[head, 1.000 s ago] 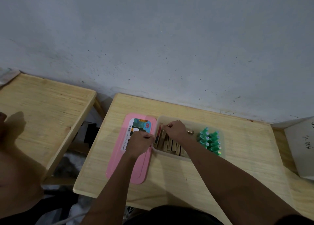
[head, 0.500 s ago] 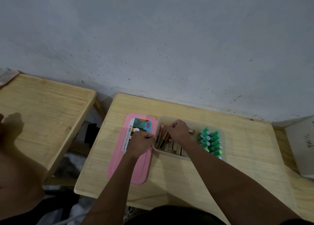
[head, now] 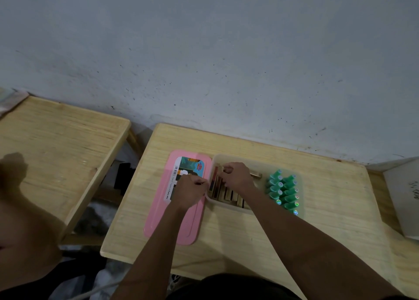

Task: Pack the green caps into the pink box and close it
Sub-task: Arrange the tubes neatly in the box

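Left hand [head: 190, 191] still pinches the box [head: 229, 206] rim; right hand [head: 235, 177] curls over the sticks [head: 229, 194], grip unclear. Green caps [head: 283, 191] unmoved.

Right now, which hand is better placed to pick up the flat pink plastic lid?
Left. The left hand is over the pink lid; the right hand is inside the translucent plastic box among brown sticks.

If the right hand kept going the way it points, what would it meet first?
Likely the left end wall of the translucent box, right beside the right hand; the pink lid lies beyond.
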`<state>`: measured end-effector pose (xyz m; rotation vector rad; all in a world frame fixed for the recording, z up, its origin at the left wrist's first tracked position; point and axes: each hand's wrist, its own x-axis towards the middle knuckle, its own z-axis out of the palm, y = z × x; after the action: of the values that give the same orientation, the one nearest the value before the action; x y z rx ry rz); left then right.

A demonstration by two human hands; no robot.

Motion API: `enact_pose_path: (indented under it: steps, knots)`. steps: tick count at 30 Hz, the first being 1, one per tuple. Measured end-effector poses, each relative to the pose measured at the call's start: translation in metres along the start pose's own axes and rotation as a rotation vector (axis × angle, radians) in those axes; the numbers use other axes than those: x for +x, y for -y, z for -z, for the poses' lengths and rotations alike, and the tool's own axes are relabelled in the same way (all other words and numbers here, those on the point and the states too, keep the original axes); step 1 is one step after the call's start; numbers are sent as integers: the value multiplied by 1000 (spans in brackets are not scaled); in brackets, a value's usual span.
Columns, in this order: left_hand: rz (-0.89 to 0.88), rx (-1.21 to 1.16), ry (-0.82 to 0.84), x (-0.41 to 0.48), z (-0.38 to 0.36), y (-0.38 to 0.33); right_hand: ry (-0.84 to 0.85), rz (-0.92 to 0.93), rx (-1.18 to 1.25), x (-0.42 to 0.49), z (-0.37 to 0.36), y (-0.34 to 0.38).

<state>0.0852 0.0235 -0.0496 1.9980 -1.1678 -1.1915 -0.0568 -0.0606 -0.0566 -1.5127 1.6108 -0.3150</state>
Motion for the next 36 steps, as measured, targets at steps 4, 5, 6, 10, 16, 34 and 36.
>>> enact_pose_path:
  steps: [4,5,6,10,16,34,36]
  knots:
    - [4,-9,-5,0,-1,0,-21,33,-26,-1,2,-8]
    - [3,-11,-5,0,-1,0,-1,60,-76,-1,2,-9]
    - [2,-12,-8,0,-1,0,29,88,-135,-2,1,-9]
    - [-11,-24,-35,-3,-1,-2,20,106,-244,-2,2,-11]
    - [-14,-18,-29,-3,-2,-1,-10,195,-524,-4,7,-19]
    - [-12,-11,-39,-4,-4,-2,115,317,-717,0,16,-7]
    - [-6,-29,-42,-3,-4,-1,119,306,-649,1,17,-8]
